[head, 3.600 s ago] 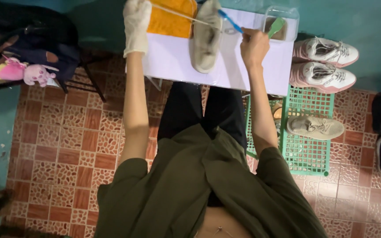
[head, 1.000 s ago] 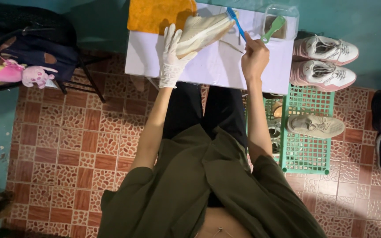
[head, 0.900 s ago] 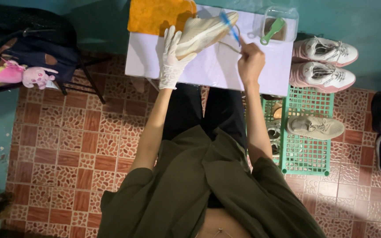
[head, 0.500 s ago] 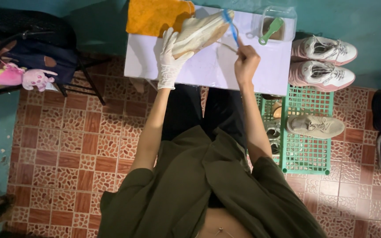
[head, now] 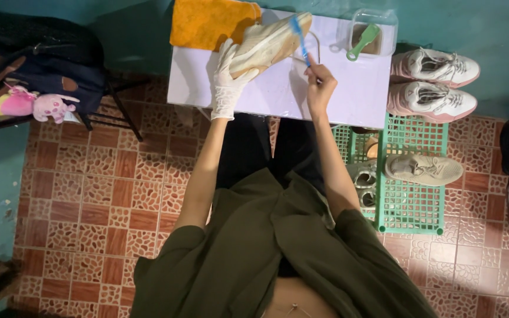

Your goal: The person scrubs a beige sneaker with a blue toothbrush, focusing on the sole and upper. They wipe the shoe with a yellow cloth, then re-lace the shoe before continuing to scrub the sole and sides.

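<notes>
A white surface (head: 349, 97) stands by a green wall. The gloved left hand (head: 227, 82) grips a shoe (head: 269, 42) tilted up, so the right hand (head: 319, 88), closed on a blue brush (head: 298, 38), reaches its side.

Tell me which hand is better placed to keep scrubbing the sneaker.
Right. The right hand grips the blue brush, bristles at the beige sneaker. The gloved left hand is busy holding that sneaker up.

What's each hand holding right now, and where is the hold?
Left hand, gloved, holds the beige sneaker at one end, sole up. Right hand grips the blue brush by its handle's lower end.
</notes>
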